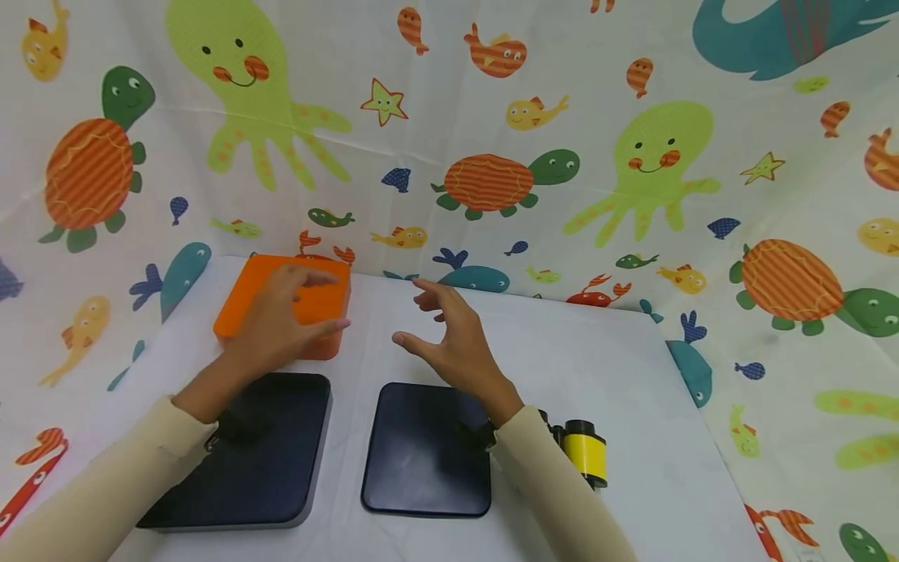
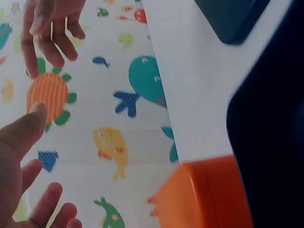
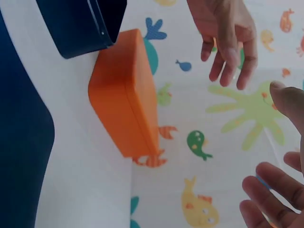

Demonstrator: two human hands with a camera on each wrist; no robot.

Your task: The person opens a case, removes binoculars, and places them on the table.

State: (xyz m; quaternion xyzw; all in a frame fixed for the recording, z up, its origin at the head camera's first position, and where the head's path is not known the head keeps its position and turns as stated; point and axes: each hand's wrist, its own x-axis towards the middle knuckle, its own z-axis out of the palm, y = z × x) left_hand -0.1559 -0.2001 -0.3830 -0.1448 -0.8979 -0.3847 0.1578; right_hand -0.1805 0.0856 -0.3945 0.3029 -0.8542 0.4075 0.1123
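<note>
Both hands are raised in the air, palms toward each other, with bent, spread fingers and nothing between them. In the head view, my left hand (image 1: 277,320) appears in front of the orange box (image 1: 326,293) at the back left; the wrist views show it apart from the box. My right hand (image 1: 453,336) hovers beyond the smaller flat black tray or lid (image 1: 424,460), holding nothing. In the right wrist view, the left hand (image 3: 230,40) and right hand (image 3: 280,190) face each other across a gap. The orange box (image 3: 121,95) stands beside them.
A larger black box or lid (image 1: 281,468) lies under the left forearm at the front left. Yellow and black binoculars (image 1: 584,453) sit right of the right forearm, partly hidden by it. A sea-animal curtain (image 1: 449,101) hangs behind and beside the white table (image 1: 632,375).
</note>
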